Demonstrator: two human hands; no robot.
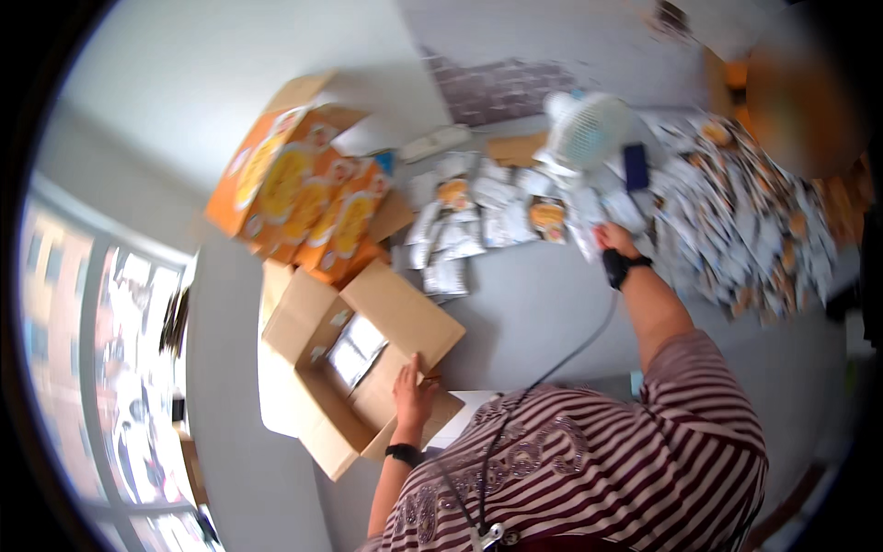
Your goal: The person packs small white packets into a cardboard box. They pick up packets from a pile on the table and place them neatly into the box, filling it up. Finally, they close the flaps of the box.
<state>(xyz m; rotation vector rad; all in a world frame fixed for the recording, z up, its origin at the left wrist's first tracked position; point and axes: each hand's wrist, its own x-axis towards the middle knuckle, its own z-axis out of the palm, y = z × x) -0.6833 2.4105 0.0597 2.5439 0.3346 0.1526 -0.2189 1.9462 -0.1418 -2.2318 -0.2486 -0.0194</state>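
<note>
My left hand [414, 400] rests at the near right edge of an open cardboard box [365, 424], its fingers apart against the cardboard. Inside the box lies a flat silvery packet [357, 350]. Farther right, my right hand [616, 240] reaches over the grey table, its fingers closed on a pale packet [586, 238] with some pink on it; blur hides the exact grip. Rows of silvery white packets [507, 224] lie to the left of this hand, two with orange food pictures facing up. A large heap of similar packets [735, 228] spreads to its right.
Orange printed cartons [293, 186] stand behind the open box. A white fan [586, 131] stands at the back, beside a dark blue flat object [635, 167]. A white power strip [434, 143] lies near the wall. A dark cable [552, 369] crosses before my body. Windows [131, 372] are at left.
</note>
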